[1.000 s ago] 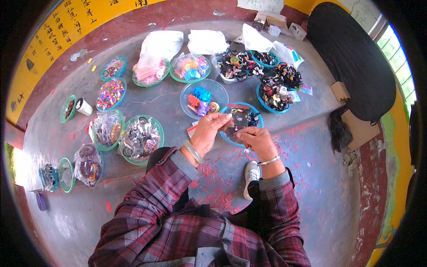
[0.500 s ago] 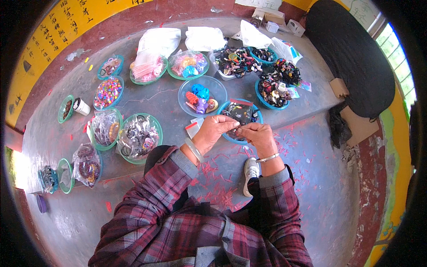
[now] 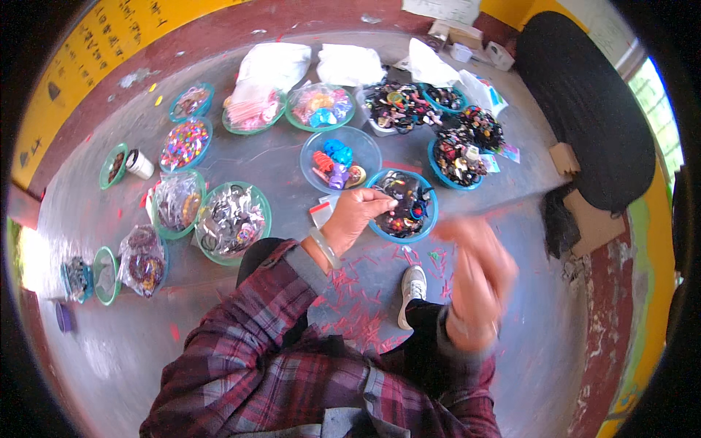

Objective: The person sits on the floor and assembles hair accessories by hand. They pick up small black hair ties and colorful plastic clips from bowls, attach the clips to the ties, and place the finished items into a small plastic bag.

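My left hand (image 3: 362, 212) has thumb and fingers pinched on a small clear plastic bag (image 3: 399, 188) with a red upper edge. The bag hangs over a blue basin (image 3: 436, 216) of black hair ties and small colourful pieces, and I cannot tell its contents from those behind it. Smeared by motion, my right hand (image 3: 478, 281) is apart from the bag, to the right of the basin; its fingers cannot be made out. Beside my left hand lie flat bags with red edges (image 3: 321, 212).
A clear blue basin (image 3: 305, 169) of colourful pieces stands just beyond. Green basins (image 3: 269, 232) with bagged goods are at the left, and basins of black hair ties (image 3: 432, 166) at the far right. Red strips (image 3: 358, 317) litter the floor around my shoe (image 3: 413, 288).
My right hand has let go of the bag and swung right and toward me. The left hand keeps its pinch. The whole view has shifted slightly.
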`<action>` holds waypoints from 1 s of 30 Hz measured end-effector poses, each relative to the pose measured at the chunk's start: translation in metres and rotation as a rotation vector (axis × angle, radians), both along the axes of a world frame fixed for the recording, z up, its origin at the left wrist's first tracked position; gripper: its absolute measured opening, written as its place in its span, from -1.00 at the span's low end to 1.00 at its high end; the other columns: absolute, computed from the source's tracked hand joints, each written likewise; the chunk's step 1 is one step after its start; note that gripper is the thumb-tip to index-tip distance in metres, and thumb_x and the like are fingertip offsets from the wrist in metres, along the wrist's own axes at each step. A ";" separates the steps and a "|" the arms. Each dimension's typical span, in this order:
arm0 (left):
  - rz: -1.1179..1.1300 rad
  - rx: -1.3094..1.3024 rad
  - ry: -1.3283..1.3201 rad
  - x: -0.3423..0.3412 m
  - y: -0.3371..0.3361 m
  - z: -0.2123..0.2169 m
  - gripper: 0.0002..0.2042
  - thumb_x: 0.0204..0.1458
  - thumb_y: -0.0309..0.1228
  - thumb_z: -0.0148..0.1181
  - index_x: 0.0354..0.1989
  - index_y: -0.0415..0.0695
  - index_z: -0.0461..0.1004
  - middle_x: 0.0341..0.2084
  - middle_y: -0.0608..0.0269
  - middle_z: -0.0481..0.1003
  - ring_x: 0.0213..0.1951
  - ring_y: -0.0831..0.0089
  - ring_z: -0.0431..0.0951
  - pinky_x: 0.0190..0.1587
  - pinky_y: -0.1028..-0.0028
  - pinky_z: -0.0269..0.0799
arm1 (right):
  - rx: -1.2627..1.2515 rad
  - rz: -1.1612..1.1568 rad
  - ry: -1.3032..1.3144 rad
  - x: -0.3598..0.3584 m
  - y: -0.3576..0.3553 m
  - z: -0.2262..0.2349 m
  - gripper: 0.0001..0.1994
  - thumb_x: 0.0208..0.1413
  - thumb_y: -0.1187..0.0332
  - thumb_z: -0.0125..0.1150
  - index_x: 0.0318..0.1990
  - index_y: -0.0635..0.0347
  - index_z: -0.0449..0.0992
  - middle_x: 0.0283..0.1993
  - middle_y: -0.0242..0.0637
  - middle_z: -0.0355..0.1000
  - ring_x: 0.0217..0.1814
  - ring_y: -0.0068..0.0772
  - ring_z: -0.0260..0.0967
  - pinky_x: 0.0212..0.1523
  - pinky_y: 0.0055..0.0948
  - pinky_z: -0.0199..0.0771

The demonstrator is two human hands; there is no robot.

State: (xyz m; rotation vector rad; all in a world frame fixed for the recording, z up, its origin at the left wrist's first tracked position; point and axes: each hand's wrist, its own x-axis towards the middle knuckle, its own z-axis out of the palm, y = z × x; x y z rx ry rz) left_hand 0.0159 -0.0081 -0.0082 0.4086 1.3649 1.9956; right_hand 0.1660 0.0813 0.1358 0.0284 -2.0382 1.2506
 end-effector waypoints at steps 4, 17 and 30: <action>-0.004 -0.055 0.021 0.000 0.003 -0.002 -0.85 -0.08 -0.45 0.18 -0.37 -0.28 0.51 -0.46 0.27 0.50 -0.37 0.60 0.44 -0.23 0.60 0.31 | -0.040 1.065 0.286 0.032 -0.031 0.052 -0.74 0.08 0.46 -0.04 -0.10 0.43 0.28 -0.19 0.16 0.36 -0.10 0.05 0.32 -0.10 -0.08 0.25; -0.041 -0.002 -0.028 0.003 0.001 0.007 -0.81 -0.09 -0.41 0.20 -0.35 -0.28 0.50 -0.44 0.27 0.51 -0.36 0.59 0.44 -0.24 0.63 0.31 | 0.009 1.197 0.302 0.011 -0.041 0.058 -0.74 0.03 0.50 0.00 -0.13 0.50 0.36 -0.13 0.14 0.37 -0.03 0.03 0.34 -0.10 -0.24 0.34; 0.016 0.057 -0.031 -0.001 0.003 0.000 -0.84 -0.09 -0.45 0.20 -0.35 -0.28 0.48 -0.44 0.27 0.50 -0.34 0.57 0.45 -0.22 0.61 0.32 | -0.584 0.065 -0.665 -0.044 0.068 -0.104 -0.65 -0.04 0.34 0.23 -0.11 0.35 0.42 -0.29 -0.33 0.44 -0.28 -0.57 0.33 -0.32 -0.61 0.31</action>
